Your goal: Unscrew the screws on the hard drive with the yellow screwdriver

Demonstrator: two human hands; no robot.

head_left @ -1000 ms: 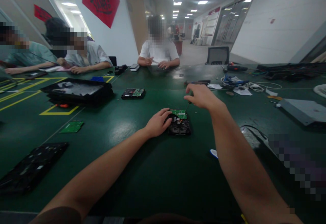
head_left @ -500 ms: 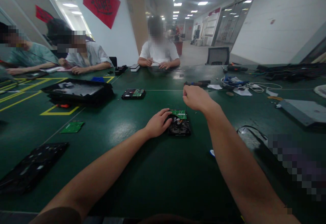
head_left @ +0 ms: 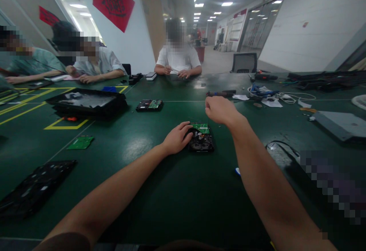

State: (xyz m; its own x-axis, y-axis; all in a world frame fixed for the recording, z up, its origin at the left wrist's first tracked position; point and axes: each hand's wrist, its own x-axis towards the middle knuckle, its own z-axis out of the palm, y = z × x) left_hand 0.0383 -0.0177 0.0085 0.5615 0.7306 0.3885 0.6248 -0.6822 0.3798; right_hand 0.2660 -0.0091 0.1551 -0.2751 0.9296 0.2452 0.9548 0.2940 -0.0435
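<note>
A hard drive [head_left: 201,141] lies flat on the green table, its green circuit board at the far end and its dark metal casing nearer me. My left hand [head_left: 179,137] grips the drive along its left edge, with fingers resting over the top. Above the drive's far right corner, my right hand [head_left: 219,109] is closed in a fist around a slim tool, apparently a screwdriver; its handle is hidden by the fist and only a hint of thin shaft shows below.
A second hard drive [head_left: 149,105] lies farther left, near a black tray [head_left: 85,102]. On the left are a loose green circuit board [head_left: 81,142] and a black panel [head_left: 38,186]. A grey metal box [head_left: 340,127] and cables [head_left: 288,96] lie right. Several people sit around the table.
Almost nothing differs. Both hands keep their places at the hard drive, and the right fist has shifted only very slightly.
</note>
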